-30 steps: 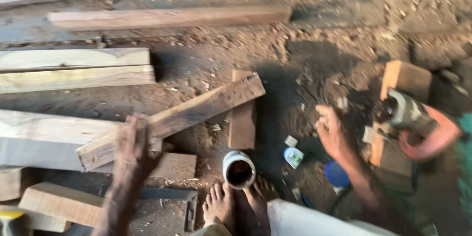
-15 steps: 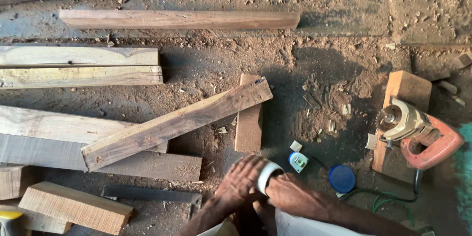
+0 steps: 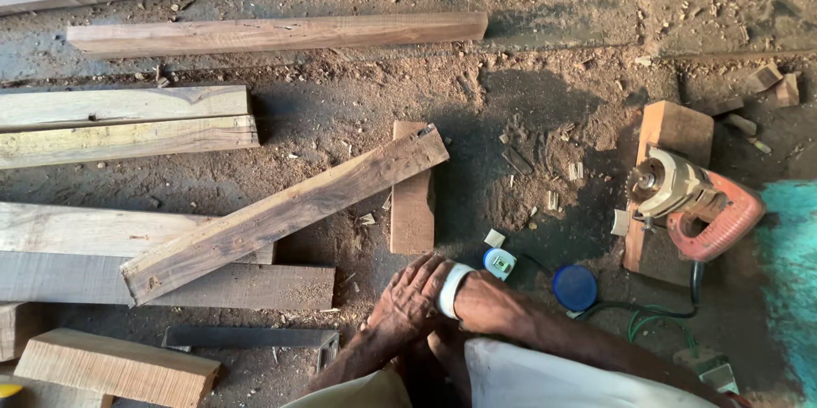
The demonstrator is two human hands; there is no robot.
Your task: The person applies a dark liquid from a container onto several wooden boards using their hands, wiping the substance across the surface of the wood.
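My left hand [image 3: 410, 299] and my right hand [image 3: 487, 302] are pressed together around a small white round container [image 3: 452, 289], low in the middle of the head view. Only a strip of its white side shows between my fingers. It sits on the sawdust-covered ground just in front of my knees. A small blue and white tape measure [image 3: 499, 263] lies right beside my right hand, and a round blue lid [image 3: 574, 287] lies a little further right.
A long plank [image 3: 281, 212] lies diagonally over a short upright block [image 3: 413, 195] and flat boards [image 3: 128, 127] on the left. An orange power tool [image 3: 698, 204] rests on a wooden block [image 3: 677, 131] at right, with its cable trailing down. A metal square [image 3: 247, 338] lies lower left.
A second ago my left hand was over the diagonal plank and my right hand was by the power tool. Both have come in and closed on the white container.
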